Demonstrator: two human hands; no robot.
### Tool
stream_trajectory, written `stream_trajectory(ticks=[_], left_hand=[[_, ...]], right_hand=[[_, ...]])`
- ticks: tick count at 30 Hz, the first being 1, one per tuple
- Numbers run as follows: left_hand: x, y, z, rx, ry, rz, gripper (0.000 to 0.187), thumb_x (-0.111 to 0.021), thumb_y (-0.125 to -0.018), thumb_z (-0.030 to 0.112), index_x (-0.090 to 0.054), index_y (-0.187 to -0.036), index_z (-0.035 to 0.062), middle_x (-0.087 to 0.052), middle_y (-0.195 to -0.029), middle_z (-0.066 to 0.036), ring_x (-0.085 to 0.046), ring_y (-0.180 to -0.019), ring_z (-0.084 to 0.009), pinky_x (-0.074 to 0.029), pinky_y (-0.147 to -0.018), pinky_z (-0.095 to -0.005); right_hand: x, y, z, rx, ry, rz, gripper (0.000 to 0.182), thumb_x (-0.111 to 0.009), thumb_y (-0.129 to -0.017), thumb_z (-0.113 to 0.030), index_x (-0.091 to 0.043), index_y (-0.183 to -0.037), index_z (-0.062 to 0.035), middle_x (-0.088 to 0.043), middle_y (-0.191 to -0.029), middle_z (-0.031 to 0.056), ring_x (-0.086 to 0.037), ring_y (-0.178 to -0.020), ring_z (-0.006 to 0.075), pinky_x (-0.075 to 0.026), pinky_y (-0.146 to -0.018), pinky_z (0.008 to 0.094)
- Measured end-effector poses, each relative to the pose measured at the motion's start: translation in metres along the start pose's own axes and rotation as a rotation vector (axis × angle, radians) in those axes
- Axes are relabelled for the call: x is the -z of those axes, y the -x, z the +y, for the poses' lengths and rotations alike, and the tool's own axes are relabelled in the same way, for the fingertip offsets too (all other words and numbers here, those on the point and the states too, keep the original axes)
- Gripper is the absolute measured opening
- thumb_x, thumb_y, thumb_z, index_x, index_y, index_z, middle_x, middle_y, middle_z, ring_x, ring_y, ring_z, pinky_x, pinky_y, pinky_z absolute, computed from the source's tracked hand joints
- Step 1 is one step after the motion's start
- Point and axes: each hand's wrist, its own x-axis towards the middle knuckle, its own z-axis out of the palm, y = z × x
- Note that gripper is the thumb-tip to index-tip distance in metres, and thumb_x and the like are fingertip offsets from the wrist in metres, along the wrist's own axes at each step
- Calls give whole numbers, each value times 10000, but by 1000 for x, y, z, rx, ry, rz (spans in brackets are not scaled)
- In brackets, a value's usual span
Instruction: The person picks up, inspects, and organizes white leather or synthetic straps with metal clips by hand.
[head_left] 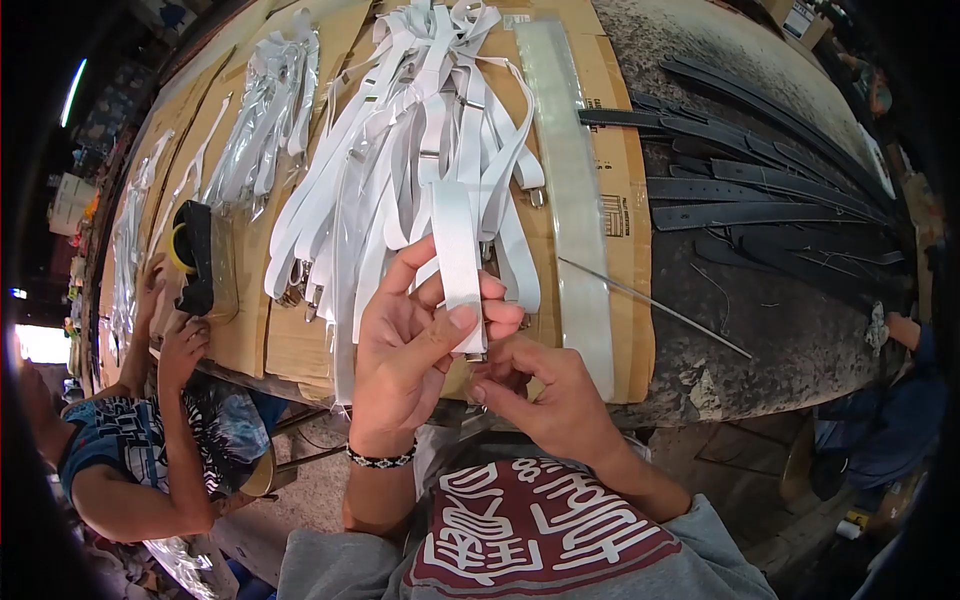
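Note:
My left hand (400, 340) is closed around a white elastic suspender strap (455, 245), its thumb pressed on the front of the band. At the strap's lower end is a small metal clip (475, 357). The fingers of my right hand (555, 395) are pinched together at that clip, partly hiding it. Just beyond my hands lies a large heap of white suspenders (400, 140) with metal clips and buckles, spread on cardboard (625, 230).
A stack of clear plastic sleeves (565, 150) and a thin metal rod (660, 308) lie to the right, before several black straps (750, 190). Leftward are bagged suspenders (262, 120), a tape dispenser (195, 262) and a seated person (150, 440). Another person's hand (902, 331) shows far right.

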Motion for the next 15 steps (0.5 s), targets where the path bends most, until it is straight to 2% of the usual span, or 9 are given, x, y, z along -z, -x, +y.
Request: stream_trajectory(ticks=[5, 8, 11, 15], left_hand=[[0, 4, 3, 6, 24, 4, 624, -617, -904, -46, -341, -1464, -27, -642, -1134, -202, -726, -966, -264, -631, -852, -366], [6, 6, 6, -32, 32, -43, 580, -577, -950, -63, -334, -1476, -22, -638, -1168, -235, -714, -1037, -324, -604, -899, -402], [9, 3, 4, -20, 45, -54, 582, -574, -949, -68, -332, -1477, -24, -641, -1173, -236, -714, -1039, -322, -606, -897, -401], [1, 1, 1, 5, 20, 6, 616, -619, -915, -42, -345, -1466, -20, -645, -1131, -200, -729, -963, -262, -634, -849, -366]], right_hand=[[1, 0, -1, -18, 5, 19, 187, -705, -929, -71, -651, -1083, 21, -686, -802, 56, -623, -705, 88, -485, -628, 248], [1, -1, 3, 2, -7, 29, 196, -702, -931, -70, -647, -1095, 22, -686, -803, 55, -621, -705, 85, -486, -629, 245], [1, -1, -2, 0, 5, 14, 203, -703, -931, -75, -641, -1099, 22, -685, -798, 57, -617, -697, 87, -483, -620, 251], [0, 0, 0, 15, 12, -5, 218, -714, -922, -77, -633, -1098, 23, -680, -776, 61, -612, -671, 95, -474, -601, 261]])
